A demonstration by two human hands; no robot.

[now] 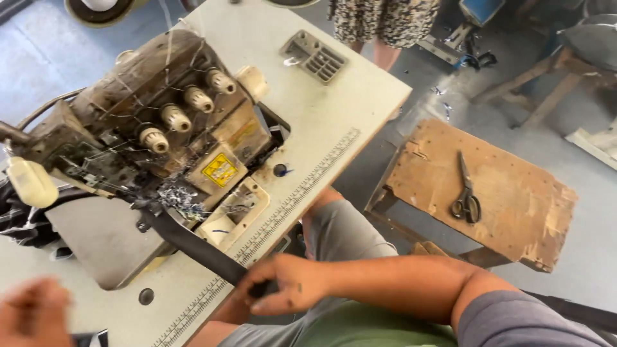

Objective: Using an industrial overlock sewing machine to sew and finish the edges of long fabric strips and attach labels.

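Observation:
My right hand (286,283) grips the near end of a long dark fabric strip (193,243) at the front edge of the sewing table (334,109). The strip runs diagonally up to the needle area of a worn overlock sewing machine (160,122), where thread scraps lie. My left hand (32,315) is blurred at the bottom left corner, near a dark piece of cloth (90,337); whether it holds that cloth is unclear. A ruler strip (302,193) runs along the table's front edge.
A rough wooden stool (488,193) with black scissors (466,193) on it stands to the right. Another person in a patterned skirt (385,19) stands behind the table. Striped cloth (19,218) hangs at the left. More wooden furniture sits at the far right.

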